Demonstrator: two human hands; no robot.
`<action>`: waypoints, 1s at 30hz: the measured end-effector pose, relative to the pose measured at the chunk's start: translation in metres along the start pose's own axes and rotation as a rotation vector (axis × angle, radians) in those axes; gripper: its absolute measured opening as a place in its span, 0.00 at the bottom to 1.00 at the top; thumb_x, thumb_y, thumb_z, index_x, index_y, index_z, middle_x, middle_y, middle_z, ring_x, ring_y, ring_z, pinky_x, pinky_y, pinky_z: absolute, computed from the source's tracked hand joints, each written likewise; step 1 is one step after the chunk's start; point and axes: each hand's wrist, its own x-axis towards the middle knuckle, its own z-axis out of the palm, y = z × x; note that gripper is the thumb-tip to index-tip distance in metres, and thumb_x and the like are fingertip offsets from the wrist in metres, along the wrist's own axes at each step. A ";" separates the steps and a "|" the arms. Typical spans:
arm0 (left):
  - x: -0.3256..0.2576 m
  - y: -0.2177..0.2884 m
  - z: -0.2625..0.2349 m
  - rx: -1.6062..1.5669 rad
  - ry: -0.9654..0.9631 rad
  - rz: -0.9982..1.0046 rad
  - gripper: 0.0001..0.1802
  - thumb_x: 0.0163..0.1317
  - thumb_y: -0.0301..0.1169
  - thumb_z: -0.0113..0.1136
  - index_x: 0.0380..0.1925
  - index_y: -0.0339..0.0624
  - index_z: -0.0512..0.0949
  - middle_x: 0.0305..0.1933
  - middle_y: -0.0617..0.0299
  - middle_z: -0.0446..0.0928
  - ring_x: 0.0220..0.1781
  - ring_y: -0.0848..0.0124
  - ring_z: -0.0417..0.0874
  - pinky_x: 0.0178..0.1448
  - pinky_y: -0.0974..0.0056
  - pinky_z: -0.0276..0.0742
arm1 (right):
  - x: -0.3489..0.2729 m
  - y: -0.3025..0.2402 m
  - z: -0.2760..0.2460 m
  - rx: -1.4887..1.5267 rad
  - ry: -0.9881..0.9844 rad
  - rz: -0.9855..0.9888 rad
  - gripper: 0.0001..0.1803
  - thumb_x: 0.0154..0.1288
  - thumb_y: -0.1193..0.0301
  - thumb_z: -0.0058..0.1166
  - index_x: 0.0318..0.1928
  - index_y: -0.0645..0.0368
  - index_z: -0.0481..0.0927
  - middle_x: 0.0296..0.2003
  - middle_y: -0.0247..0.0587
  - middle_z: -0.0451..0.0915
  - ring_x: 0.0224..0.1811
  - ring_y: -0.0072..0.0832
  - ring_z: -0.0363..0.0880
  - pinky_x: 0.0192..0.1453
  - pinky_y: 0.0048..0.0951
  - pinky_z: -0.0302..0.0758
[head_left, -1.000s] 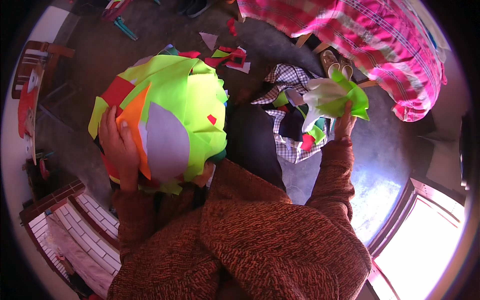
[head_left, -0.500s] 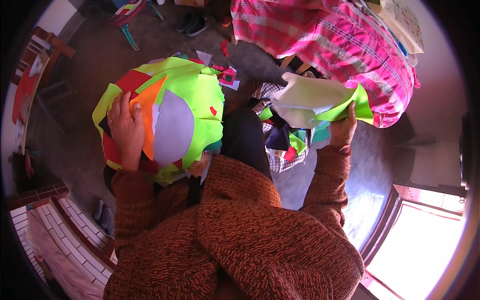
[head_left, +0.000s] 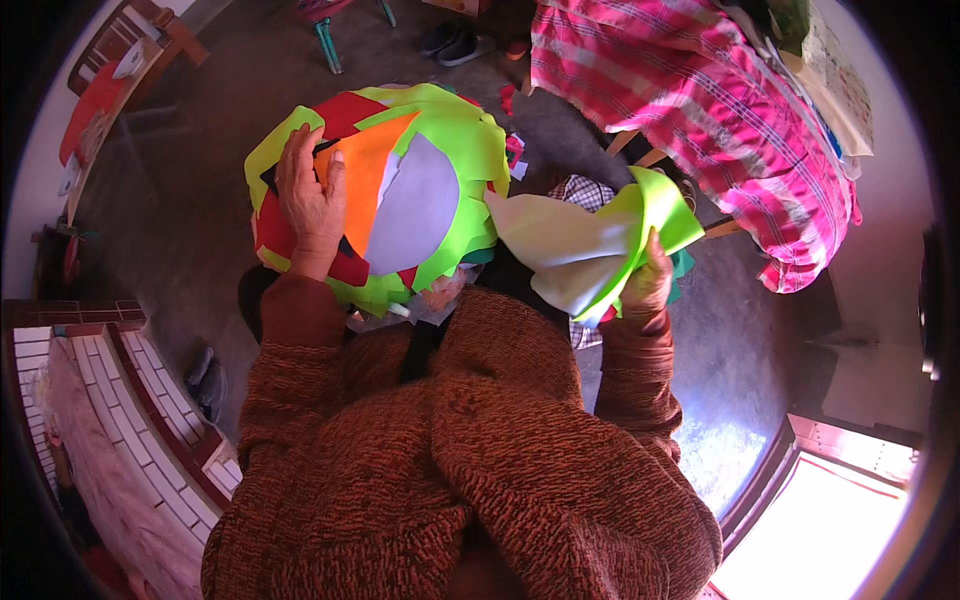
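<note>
My left hand (head_left: 312, 205) lies flat, fingers spread, on top of the stack of coloured cut sheets (head_left: 400, 190), pressing down on its nine o'clock side; it grips nothing that I can see. My right hand (head_left: 645, 285) is closed in a pinch on the white-and-green sheets (head_left: 585, 245), which fan out toward ten o'clock from that hand. Their leading edge sits just beside the stack's three o'clock rim, near touching, long axis roughly level. The right hand is the nearer carrier. A pink checked cloth (head_left: 700, 110) lies at one o'clock, with the dark floor (head_left: 190, 180) beneath.
</note>
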 end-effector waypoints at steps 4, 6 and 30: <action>-0.008 0.043 -0.016 -0.054 0.085 0.084 0.17 0.57 0.31 0.60 0.47 0.42 0.75 0.53 0.52 0.75 0.55 0.54 0.74 0.60 0.54 0.66 | -0.009 0.027 0.019 0.087 -0.057 0.033 0.27 0.59 0.65 0.62 0.57 0.61 0.70 0.47 0.40 0.77 0.49 0.33 0.76 0.56 0.36 0.72; -0.022 0.071 -0.015 -0.255 0.063 0.048 0.16 0.55 0.29 0.62 0.45 0.40 0.76 0.47 0.53 0.77 0.48 0.56 0.76 0.56 0.56 0.68 | -0.017 0.032 0.024 -0.034 -0.097 0.050 0.29 0.60 0.64 0.61 0.58 0.61 0.68 0.50 0.41 0.76 0.51 0.33 0.75 0.58 0.35 0.70; -0.097 0.111 0.006 -1.471 -0.725 -0.607 0.15 0.66 0.24 0.54 0.52 0.35 0.73 0.46 0.66 0.76 0.48 0.78 0.75 0.53 0.69 0.72 | -0.051 0.069 0.053 -0.173 -0.367 0.200 0.50 0.58 0.32 0.41 0.67 0.60 0.57 0.64 0.42 0.64 0.65 0.33 0.62 0.68 0.36 0.59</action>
